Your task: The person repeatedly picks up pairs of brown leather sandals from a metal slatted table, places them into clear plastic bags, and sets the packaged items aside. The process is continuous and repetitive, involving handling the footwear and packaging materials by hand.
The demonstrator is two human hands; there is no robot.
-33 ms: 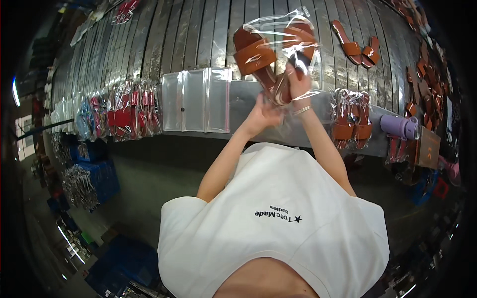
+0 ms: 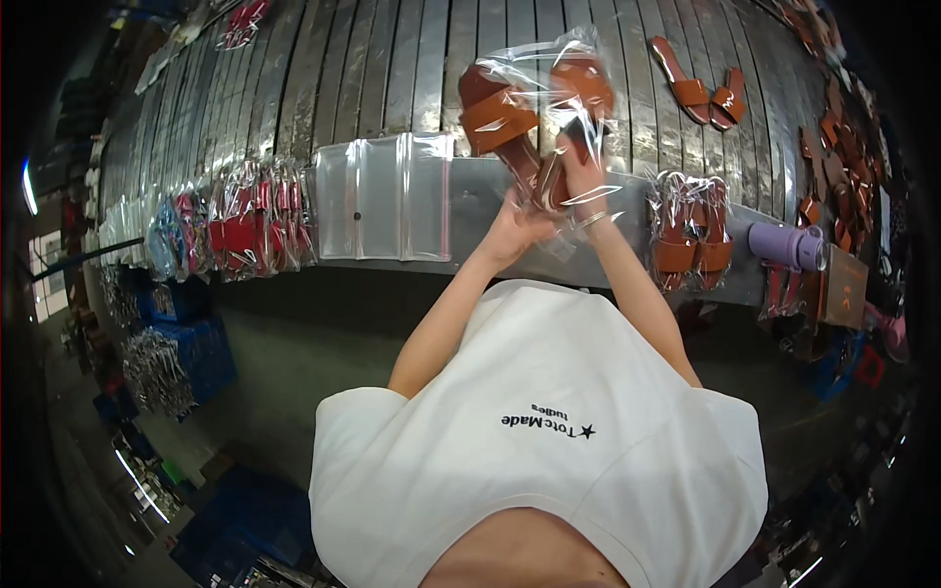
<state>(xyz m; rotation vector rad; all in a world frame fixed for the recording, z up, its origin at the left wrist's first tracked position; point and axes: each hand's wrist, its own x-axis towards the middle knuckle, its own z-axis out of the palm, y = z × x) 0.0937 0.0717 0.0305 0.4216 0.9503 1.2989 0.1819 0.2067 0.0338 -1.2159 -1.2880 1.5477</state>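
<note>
A pair of brown slide sandals (image 2: 500, 120) is inside a clear plastic bag (image 2: 532, 73), held over the table's near edge with the toes pointing away from me. My left hand (image 2: 518, 231) grips the bagged heel ends from the left, its fingertips partly hidden behind the plastic. On the other side my right hand (image 2: 586, 176) is closed around the right sandal, with shiny film over or beside its fingers. Loose plastic hangs between my wrists. Left of my hands, flat clear bags (image 2: 380, 201) lie side by side on the table edge.
A bagged brown pair (image 2: 693, 235) lies at right, near a purple bottle (image 2: 787, 247) and a cardboard box (image 2: 845, 289). Unbagged brown sandals (image 2: 708, 98) rest farther back on the slatted table (image 2: 392, 69). Bagged red sandals (image 2: 257, 220) line the left edge. Blue crates (image 2: 201, 353) stand below.
The bagged sandals have shifted slightly left, and the right one's toe sits lower. My left hand, blurred before, has settled against the heel ends. My right hand keeps its grip.
</note>
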